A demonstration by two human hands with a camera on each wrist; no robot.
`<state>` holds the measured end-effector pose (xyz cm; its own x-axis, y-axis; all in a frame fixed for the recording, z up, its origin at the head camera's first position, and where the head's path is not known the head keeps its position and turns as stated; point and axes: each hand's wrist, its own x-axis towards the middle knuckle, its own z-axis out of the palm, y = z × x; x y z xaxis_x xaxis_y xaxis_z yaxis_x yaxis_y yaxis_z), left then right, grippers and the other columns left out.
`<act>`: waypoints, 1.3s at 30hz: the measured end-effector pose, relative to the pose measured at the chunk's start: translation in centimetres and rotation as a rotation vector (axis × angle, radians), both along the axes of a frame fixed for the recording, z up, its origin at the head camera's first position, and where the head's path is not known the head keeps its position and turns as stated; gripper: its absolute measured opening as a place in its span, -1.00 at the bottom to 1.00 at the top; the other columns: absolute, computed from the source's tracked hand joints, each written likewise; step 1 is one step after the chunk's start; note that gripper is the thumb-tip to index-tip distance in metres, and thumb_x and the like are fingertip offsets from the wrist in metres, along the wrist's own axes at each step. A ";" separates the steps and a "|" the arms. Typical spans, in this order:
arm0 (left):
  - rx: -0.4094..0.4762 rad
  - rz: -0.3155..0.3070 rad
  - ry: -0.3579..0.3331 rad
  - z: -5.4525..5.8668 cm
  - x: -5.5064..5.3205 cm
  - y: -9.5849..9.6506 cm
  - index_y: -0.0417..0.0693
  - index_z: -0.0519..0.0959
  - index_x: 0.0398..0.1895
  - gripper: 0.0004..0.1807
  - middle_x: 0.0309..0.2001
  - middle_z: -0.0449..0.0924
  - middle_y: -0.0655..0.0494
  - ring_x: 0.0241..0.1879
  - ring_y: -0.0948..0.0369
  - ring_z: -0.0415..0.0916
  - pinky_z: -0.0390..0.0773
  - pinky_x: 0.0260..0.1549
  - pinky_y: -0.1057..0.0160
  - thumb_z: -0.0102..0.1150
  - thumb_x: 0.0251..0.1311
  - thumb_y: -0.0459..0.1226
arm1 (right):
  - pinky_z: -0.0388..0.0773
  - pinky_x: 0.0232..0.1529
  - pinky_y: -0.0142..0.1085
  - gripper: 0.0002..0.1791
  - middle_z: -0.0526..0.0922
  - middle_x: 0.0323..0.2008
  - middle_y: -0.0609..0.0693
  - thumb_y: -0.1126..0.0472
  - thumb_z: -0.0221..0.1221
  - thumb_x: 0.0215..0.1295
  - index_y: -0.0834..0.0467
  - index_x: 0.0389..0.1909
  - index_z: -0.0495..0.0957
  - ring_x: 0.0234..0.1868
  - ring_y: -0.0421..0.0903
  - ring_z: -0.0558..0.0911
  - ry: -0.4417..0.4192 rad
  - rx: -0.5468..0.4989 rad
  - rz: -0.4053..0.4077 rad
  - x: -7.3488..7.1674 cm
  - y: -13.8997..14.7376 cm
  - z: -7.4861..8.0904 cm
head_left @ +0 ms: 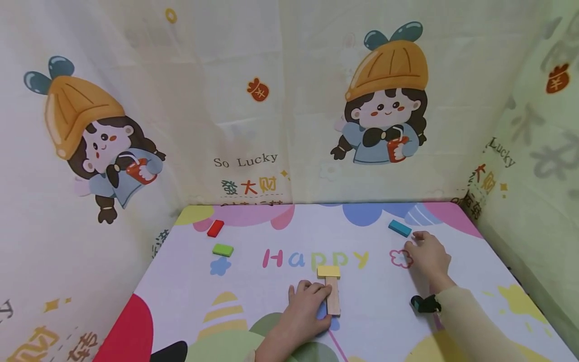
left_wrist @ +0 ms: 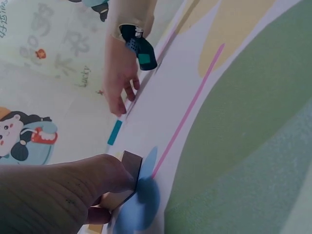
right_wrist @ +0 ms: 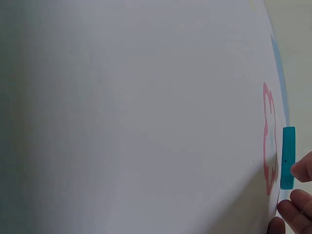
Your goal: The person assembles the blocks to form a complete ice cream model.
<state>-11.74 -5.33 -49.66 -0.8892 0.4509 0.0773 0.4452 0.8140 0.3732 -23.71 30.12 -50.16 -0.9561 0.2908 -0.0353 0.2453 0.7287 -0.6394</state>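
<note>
My left hand holds a plain wooden block, thumb at its near end and fingertips along its left side. At the block's far end a yellow block lies crosswise, the two forming a T shape. In the left wrist view the thumb lies against the end of the wooden block. My right hand is reached out toward a blue block at the back right, its fingers loosely bent. In the right wrist view the thumb tip overlaps the edge of the blue block.
Toward the back left lie a red block and a green block. The table wears a printed cover with "Happy" on it. Patterned cloth walls enclose its back and sides. A dark device is strapped at the right wrist.
</note>
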 end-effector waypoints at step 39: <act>-0.031 0.001 0.019 0.2 0.1 0.2 0.13 0.59 0.33 -0.39 0.21 0.62 0.24 0.15 0.06 0.39 0.36 0.10 -0.52 0.43 0.16 -0.06 | 0.09 0.10 0.36 -0.49 0.61 0.21 0.30 0.12 0.03 0.41 0.25 0.30 0.48 0.23 0.34 0.49 -0.006 -0.035 0.053 -3.0 -1.8 0.1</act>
